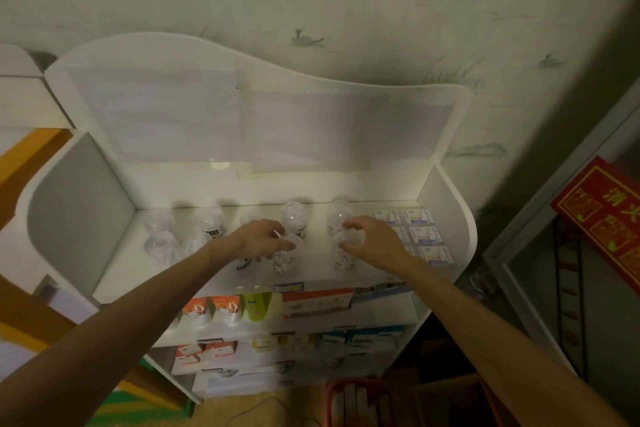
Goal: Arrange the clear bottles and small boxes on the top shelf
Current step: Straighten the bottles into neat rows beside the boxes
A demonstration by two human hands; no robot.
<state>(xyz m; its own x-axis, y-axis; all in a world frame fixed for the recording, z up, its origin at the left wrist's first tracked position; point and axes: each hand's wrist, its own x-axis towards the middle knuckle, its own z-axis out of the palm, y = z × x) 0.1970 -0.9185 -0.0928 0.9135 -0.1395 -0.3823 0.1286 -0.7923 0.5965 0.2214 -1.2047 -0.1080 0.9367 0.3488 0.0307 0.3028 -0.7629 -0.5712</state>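
Both hands, left (265,239) and right (372,237), each grip a clear bottle (343,250) on the top shelf (311,279).

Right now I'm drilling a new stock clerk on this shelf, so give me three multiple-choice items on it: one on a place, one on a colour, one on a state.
1. Where on the top shelf do the small boxes lie?
A. right end
B. left end
C. middle

2. What colour are the two pouches at the left of the shelf below?
A. blue
B. orange and white
C. black

3. What are the hands doing?
A. hanging idle
B. pressing the back panel
C. each gripping a clear bottle

Answers:
1 A: the boxes lie by the right side wall.
2 B: orange tops, white bases.
3 C: the left hand and the right hand each curl round a front-row bottle.
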